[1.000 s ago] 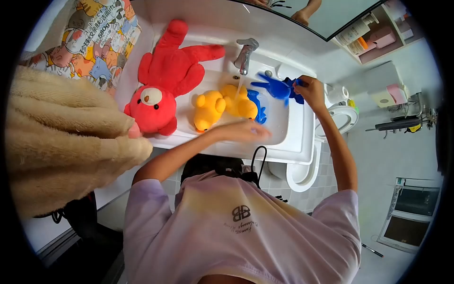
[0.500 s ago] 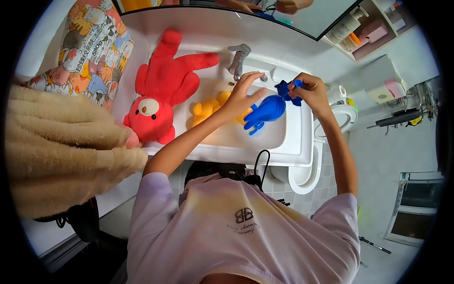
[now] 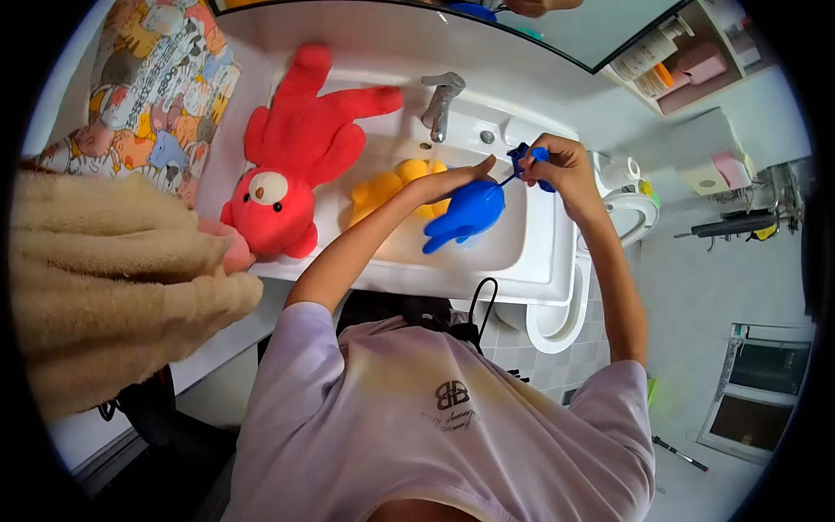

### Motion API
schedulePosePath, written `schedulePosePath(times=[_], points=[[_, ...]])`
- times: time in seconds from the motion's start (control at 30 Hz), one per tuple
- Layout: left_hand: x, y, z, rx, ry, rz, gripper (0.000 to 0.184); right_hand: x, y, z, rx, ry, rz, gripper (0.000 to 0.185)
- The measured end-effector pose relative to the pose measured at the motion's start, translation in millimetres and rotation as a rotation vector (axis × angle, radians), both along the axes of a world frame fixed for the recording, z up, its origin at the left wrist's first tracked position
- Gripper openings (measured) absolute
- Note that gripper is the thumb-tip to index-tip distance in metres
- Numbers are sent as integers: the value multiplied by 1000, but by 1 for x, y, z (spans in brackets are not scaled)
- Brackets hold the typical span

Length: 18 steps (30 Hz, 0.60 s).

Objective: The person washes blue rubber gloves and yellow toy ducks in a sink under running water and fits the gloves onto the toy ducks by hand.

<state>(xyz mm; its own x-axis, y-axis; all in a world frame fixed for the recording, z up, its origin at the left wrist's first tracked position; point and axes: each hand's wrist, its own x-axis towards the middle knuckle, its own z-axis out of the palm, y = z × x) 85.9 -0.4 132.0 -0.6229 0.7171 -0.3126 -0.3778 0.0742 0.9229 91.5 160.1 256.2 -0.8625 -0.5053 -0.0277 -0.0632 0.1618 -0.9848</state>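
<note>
A swollen blue rubber glove [image 3: 470, 211] hangs over the white sink [image 3: 513, 244], its fingers toward the lower left. My right hand [image 3: 557, 165] is closed on its gathered cuff. My left hand [image 3: 459, 181] lies against the upper left side of the glove, thumb up; its other fingers are hidden. Yellow toys [image 3: 376, 193] sit in the basin, partly behind my left forearm, with a bit of blue beside them. A red plush bear [image 3: 300, 143] lies across the left part of the sink, its head toward me.
Above the basin stands a metal faucet [image 3: 444, 100]. A tan towel [image 3: 122, 287] and a cat-patterned package [image 3: 165, 96] are at the left. On the right are a toilet [image 3: 631, 213] and an open shelf [image 3: 674, 65] with bottles. A mirror edge runs along the top.
The glove has gone from limp to swollen and now hangs further left. My left hand rose from the basin's front toward the faucet, then came down against the glove. My right hand kept its hold.
</note>
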Motion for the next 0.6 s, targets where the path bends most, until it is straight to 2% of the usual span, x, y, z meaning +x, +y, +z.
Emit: schedulePosePath(times=[0.03,0.07,0.1,0.17,0.23,0.27,0.33,0.37,0.43,0.47,0.53,0.6], points=[[1,-2,-10,-97,124,175,71,-4,1,-2,27,-60,-79,6],[-2,-6,-30,-13,36,230,52,-10,4,-8,42,-69,-168,4],[9,-7,-36,-9,33,248,52,-19,7,-15,47,-71,-151,4],[56,-2,-45,-266,924,664,34,-39,12,-31,20,-124,-321,3],[88,-9,-37,30,1017,272,31,-50,8,-46,17,-138,-308,2],[93,-16,-28,24,1012,285,31,-53,5,-54,62,-94,-291,2],[106,-27,1,18,757,-367,24,-50,2,-60,166,-31,-310,3],[104,-28,-3,15,760,-358,24,-49,5,-61,166,-27,-301,3],[91,-30,-10,167,487,258,20,-50,26,-66,208,28,-395,3],[86,-32,-9,169,488,252,20,-51,36,-69,158,52,-412,3],[77,-36,5,117,532,564,22,-50,39,-61,105,59,-402,3],[73,-33,7,104,585,620,22,-47,34,-48,37,82,-346,2]])
